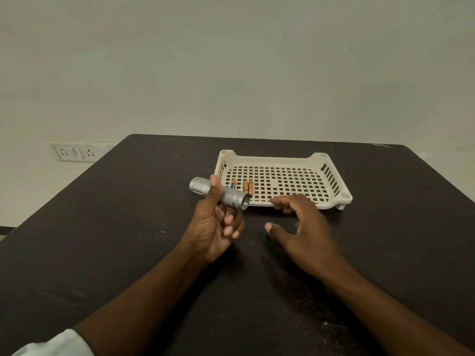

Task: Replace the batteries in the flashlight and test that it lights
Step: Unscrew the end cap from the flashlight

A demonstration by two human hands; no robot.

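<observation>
Holding a short silver metal flashlight (219, 194) up above the dark brown desk (102, 240), the left hand (214, 227) sits near the middle of the frame. Its grip is closed around the flashlight, with the thumb pressed on top and the fingers curled under. The flashlight is tilted, with its wide head to the upper left and its open round end to the lower right. That open end is just beside the near left corner of a cream plastic tray with square holes (334, 181).

The right hand (302, 232) is to the right of the flashlight, low over the desk. Its grip is open with the fingers spread, and it has hold of nothing. Its fingertips are at the near edge of the tray.

Three small batteries (245, 187) lie in the left part of the tray. Two orange ones are side by side, and one with a blue and black band is a little to their left.

A white wall socket plate (74, 151) is at the left of the frame.
</observation>
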